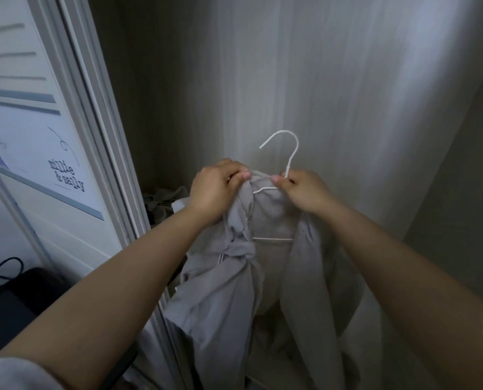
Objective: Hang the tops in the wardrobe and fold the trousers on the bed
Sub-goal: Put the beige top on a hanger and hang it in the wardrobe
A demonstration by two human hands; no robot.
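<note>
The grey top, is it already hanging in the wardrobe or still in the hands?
Still in the hands. The left hand pinches the grey top, the right hand grips the white hanger; its hook is free.

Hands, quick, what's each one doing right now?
Left hand: closed, pinching the grey top at its collar.
Right hand: closed, pinching the white hanger at the base of its hook.
</note>
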